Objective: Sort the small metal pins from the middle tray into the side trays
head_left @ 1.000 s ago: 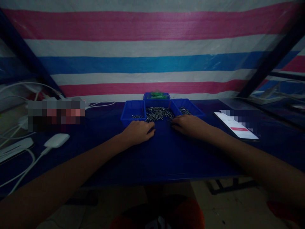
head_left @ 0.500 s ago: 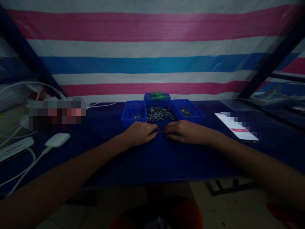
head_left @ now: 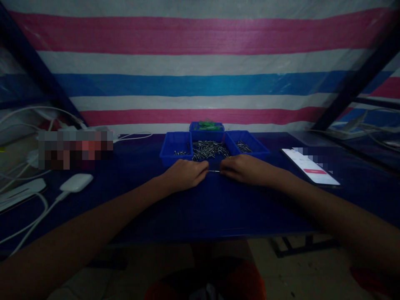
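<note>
A thin, shiny metal rod [head_left: 214, 171] spans the gap between my two hands, low over the blue table. Its left end disappears into the pinched fingers of my left hand [head_left: 186, 173]. At the other end, the closed fingertips of my right hand [head_left: 245, 170] meet it. Just beyond the hands lies a pile of small metal rods [head_left: 209, 149]. Left of the pile, a blue bin [head_left: 175, 141] contains a few small metal pieces; the right blue bin [head_left: 250, 143] has more of them. The exact kind of these parts is too small to make out.
Behind the pile stands a third blue bin [head_left: 193, 130] with green items [head_left: 208, 124]. A lit phone [head_left: 309, 166] lies to the right on the blue table [head_left: 212, 212]. White cables and a white adapter [head_left: 76, 182] are on the left. A striped sheet [head_left: 200, 85] hangs behind.
My right hand has shifted slightly right, away from my left hand, so more of the metal rod shows between them. My left hand has barely moved.
</note>
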A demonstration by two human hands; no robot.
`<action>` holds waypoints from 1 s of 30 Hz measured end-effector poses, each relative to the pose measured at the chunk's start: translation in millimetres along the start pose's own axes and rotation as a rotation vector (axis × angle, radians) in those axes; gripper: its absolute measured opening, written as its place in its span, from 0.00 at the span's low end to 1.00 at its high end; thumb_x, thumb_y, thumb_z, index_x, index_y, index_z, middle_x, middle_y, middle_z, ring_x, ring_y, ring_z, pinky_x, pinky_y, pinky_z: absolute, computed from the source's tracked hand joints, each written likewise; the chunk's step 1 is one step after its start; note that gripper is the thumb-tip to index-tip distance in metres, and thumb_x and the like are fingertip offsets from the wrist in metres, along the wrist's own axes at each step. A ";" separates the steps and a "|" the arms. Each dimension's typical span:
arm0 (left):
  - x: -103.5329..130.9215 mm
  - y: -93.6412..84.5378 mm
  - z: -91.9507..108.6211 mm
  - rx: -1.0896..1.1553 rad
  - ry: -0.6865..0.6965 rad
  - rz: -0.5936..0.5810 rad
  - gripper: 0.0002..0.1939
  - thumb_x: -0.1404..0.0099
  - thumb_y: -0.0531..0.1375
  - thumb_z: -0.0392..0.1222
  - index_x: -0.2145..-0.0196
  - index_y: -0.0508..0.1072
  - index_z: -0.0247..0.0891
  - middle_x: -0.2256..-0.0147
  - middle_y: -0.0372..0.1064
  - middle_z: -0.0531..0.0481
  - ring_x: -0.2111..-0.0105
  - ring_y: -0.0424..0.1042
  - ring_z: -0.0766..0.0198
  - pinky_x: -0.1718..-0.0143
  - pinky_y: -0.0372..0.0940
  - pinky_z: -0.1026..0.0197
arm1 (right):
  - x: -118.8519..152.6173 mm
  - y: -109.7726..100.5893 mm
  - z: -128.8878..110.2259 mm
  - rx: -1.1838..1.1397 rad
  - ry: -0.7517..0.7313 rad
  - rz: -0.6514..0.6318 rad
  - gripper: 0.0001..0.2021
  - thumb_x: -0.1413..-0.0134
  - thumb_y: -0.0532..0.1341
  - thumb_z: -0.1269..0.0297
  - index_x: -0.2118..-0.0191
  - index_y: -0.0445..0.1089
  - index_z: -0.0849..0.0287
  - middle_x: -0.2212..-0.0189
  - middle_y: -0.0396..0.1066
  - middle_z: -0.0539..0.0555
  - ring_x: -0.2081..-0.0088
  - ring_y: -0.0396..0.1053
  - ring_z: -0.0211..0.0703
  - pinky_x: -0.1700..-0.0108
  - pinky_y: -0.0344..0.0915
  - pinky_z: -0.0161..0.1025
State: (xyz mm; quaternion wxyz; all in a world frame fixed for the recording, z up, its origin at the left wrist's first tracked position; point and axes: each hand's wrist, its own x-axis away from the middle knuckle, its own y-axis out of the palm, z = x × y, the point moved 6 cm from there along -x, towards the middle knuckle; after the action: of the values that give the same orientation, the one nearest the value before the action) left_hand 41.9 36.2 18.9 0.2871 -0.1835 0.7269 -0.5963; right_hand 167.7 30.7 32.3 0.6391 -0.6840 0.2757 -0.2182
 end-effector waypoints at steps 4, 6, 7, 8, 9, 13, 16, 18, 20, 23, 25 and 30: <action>0.4 -2.1 0.5 0.025 -0.001 0.038 0.11 0.34 0.45 0.42 0.64 0.64 0.37 0.74 0.68 0.52 0.77 0.66 0.67 0.77 0.53 0.65 | 0.1 -0.6 -0.9 -0.008 0.007 -0.002 0.08 0.44 0.51 0.65 0.66 0.65 0.60 0.72 0.67 0.53 0.72 0.64 0.37 0.70 0.56 0.35; 0.6 -3.6 1.0 0.067 0.000 0.052 0.11 0.35 0.45 0.42 0.64 0.65 0.36 0.74 0.68 0.51 0.76 0.66 0.68 0.76 0.54 0.65 | 0.1 -0.6 -2.5 -0.010 -0.006 -0.010 0.08 0.44 0.51 0.65 0.66 0.65 0.60 0.72 0.67 0.53 0.72 0.64 0.37 0.70 0.57 0.36; 0.6 -4.6 1.4 0.100 0.005 0.063 0.11 0.35 0.46 0.42 0.64 0.65 0.36 0.73 0.68 0.51 0.75 0.67 0.68 0.75 0.55 0.65 | 0.0 -0.6 -3.8 -0.010 -0.019 -0.011 0.08 0.44 0.50 0.65 0.66 0.65 0.61 0.73 0.67 0.53 0.72 0.64 0.37 0.69 0.57 0.36; 0.6 -5.8 1.9 0.141 0.014 0.080 0.11 0.35 0.46 0.42 0.64 0.66 0.36 0.72 0.68 0.51 0.73 0.67 0.68 0.73 0.56 0.65 | -0.1 -0.8 -5.1 -0.010 -0.032 -0.009 0.08 0.44 0.50 0.66 0.67 0.64 0.61 0.73 0.66 0.53 0.72 0.64 0.37 0.69 0.57 0.36; 0.5 -7.0 2.3 0.190 0.025 0.101 0.11 0.35 0.46 0.41 0.64 0.66 0.36 0.70 0.69 0.51 0.71 0.67 0.68 0.71 0.57 0.65 | -0.2 -0.9 -6.4 -0.011 -0.044 -0.006 0.08 0.44 0.50 0.66 0.67 0.64 0.61 0.73 0.66 0.52 0.72 0.64 0.37 0.69 0.57 0.36; -0.1 -7.2 1.8 0.353 0.054 0.153 0.11 0.35 0.48 0.42 0.60 0.66 0.37 0.66 0.68 0.51 0.68 0.67 0.69 0.67 0.60 0.66 | -0.6 -3.4 -10.6 -0.035 -0.059 0.022 0.08 0.43 0.49 0.66 0.66 0.63 0.60 0.73 0.65 0.52 0.72 0.63 0.37 0.69 0.56 0.36; -0.6 -4.1 2.0 0.399 0.071 0.145 0.11 0.36 0.51 0.43 0.58 0.67 0.37 0.67 0.68 0.51 0.69 0.67 0.70 0.67 0.60 0.66 | -0.4 -5.3 -14.8 -0.070 -0.074 0.029 0.09 0.42 0.48 0.65 0.66 0.63 0.60 0.73 0.65 0.52 0.72 0.63 0.36 0.69 0.56 0.35; -0.4 -4.3 3.4 0.416 0.100 0.156 0.10 0.36 0.52 0.42 0.60 0.67 0.36 0.66 0.68 0.50 0.69 0.67 0.70 0.66 0.61 0.66 | -0.2 -5.5 -17.6 -0.084 -0.090 0.025 0.09 0.42 0.48 0.65 0.66 0.63 0.61 0.73 0.65 0.52 0.72 0.63 0.36 0.69 0.56 0.35; -0.1 -5.5 4.9 0.426 0.128 0.172 0.10 0.36 0.51 0.41 0.61 0.68 0.36 0.66 0.68 0.50 0.68 0.67 0.69 0.64 0.61 0.66 | -0.1 -5.0 -19.5 -0.088 -0.107 0.021 0.09 0.42 0.48 0.65 0.66 0.63 0.61 0.74 0.65 0.51 0.72 0.63 0.36 0.69 0.56 0.34; -0.4 -7.5 4.9 0.460 0.132 0.185 0.09 0.36 0.52 0.42 0.62 0.69 0.37 0.67 0.69 0.50 0.65 0.67 0.69 0.62 0.61 0.66 | -0.2 -4.0 -19.7 -0.092 -0.115 0.014 0.09 0.42 0.48 0.65 0.66 0.63 0.61 0.74 0.64 0.51 0.72 0.63 0.36 0.69 0.56 0.34; -1.1 -8.9 3.2 0.503 0.108 0.192 0.09 0.37 0.53 0.42 0.62 0.70 0.37 0.66 0.70 0.51 0.65 0.67 0.69 0.62 0.61 0.66 | -0.5 -4.2 -18.2 -0.093 -0.108 0.018 0.10 0.41 0.47 0.64 0.65 0.63 0.61 0.74 0.65 0.51 0.72 0.63 0.36 0.69 0.56 0.34; -2.0 -11.6 1.1 0.606 0.081 0.217 0.08 0.39 0.56 0.40 0.62 0.72 0.37 0.65 0.71 0.51 0.66 0.69 0.70 0.65 0.63 0.68 | -1.8 -3.4 -14.2 -0.062 -0.092 0.018 0.10 0.41 0.48 0.64 0.66 0.64 0.61 0.74 0.66 0.52 0.72 0.63 0.36 0.70 0.56 0.34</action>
State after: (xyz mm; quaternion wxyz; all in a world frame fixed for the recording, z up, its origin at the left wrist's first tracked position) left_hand 43.2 34.0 30.5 0.3614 0.0129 0.5426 -0.7582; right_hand 157.4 21.3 37.0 0.6314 -0.7105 0.2587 -0.1721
